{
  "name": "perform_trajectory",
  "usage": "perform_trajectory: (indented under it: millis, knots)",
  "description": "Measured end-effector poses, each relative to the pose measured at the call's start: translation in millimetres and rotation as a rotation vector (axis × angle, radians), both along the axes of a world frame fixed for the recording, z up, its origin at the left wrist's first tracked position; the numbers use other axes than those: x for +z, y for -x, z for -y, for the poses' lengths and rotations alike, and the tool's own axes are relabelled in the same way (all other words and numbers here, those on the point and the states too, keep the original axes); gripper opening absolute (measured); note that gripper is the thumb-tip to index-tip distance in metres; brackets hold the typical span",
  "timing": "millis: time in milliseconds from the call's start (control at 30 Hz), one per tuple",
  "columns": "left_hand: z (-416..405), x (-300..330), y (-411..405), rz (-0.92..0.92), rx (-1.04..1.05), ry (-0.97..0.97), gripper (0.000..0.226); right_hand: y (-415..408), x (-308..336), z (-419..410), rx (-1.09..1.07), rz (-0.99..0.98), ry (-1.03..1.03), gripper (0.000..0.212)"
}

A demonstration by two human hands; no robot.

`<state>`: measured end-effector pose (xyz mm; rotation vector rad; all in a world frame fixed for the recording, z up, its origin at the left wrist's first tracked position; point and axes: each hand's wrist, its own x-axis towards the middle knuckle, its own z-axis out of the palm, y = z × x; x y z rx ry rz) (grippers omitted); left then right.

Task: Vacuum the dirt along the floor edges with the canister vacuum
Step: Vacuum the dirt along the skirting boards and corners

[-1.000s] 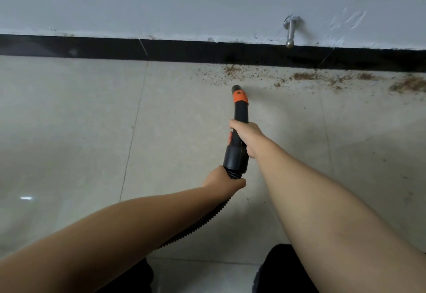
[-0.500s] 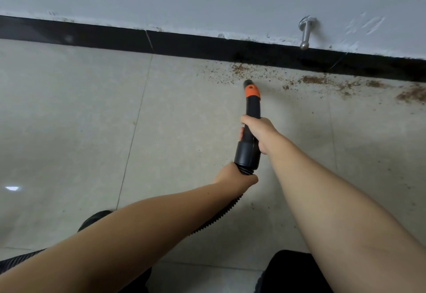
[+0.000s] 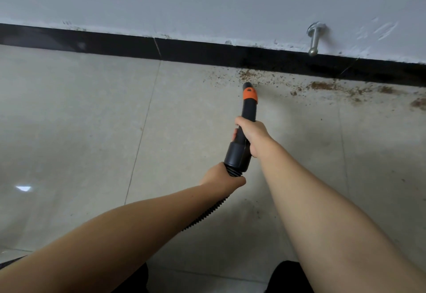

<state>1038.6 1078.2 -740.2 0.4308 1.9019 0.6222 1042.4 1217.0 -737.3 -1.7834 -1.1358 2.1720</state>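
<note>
Around the black nozzle tube (image 3: 248, 110) the right hand (image 3: 252, 134) is wrapped tight, while the left hand (image 3: 222, 178) is closed on the ribbed hose (image 3: 208, 212) just behind it. From both grips the tube's long axis is pointed forward at the skirting (image 3: 196, 51). Dirt (image 3: 322, 86) is strewn just ahead of the tip and trails off to the right, on the right hand's side.

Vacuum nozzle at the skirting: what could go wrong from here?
1. The nozzle sits at the left end of the dirt; the patches trailing right along the black skirting could be missed.
2. The metal door stop juts out above that dirt; a rightward sweep may knock it.
3. The left hand holds the ribbed hose right at the cuff, so the hose could kink there.
</note>
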Motion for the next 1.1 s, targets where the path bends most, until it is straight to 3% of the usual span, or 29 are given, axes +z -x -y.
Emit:
perform_trajectory:
  millis: [200,600,833,1100]
  knots:
    - [-20,-2,-10,0.046,-0.024,-0.015,0.018,-14,-2,-21,-0.032,0.051,-0.046,0.011]
    - [20,-9,8,0.029,0.184,-0.001,0.014,37,0,23,0.293,0.003,-0.035,0.007]
    - [15,-4,29,-0.021,0.132,0.016,0.02,45,-1,16,0.124,-0.033,-0.002,0.01]
    - [-27,-2,12,0.02,-0.033,0.003,0.023,5,-4,-27,-0.054,0.061,-0.051,0.009]
